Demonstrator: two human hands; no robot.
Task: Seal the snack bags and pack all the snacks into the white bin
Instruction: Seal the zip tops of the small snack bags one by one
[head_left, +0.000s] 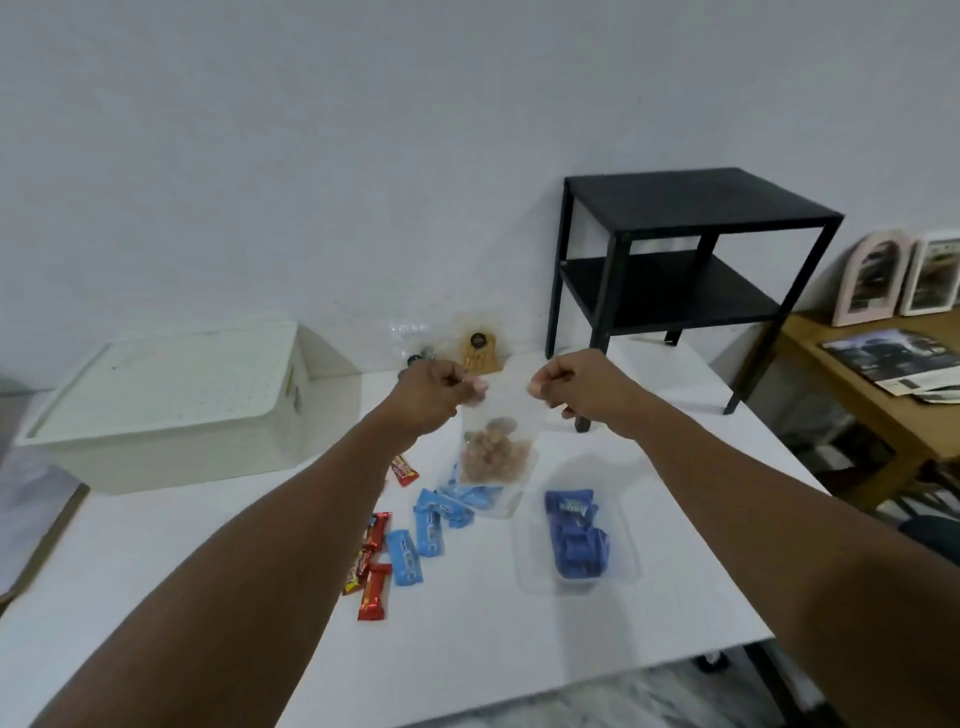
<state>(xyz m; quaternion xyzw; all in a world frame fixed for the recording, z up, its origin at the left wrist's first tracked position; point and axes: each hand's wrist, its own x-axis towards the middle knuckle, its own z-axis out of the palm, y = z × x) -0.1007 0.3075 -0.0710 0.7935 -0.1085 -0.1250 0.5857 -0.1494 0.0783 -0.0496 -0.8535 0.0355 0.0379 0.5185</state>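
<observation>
Pinching clear snack bag (496, 452) aloft, left hand (434, 387) and right hand (579, 387).

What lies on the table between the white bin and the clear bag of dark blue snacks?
In the head view, between the white bin and the bag of dark blue snacks lie loose red bars and light blue packets.

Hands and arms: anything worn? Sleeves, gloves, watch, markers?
Nothing worn. The left hand and right hand are bare: no gloves, and no rings that I can make out at this blur. Both forearms are bare up to the frame's edge, with no sleeves, watch, bands or tracking markers in view.
</observation>
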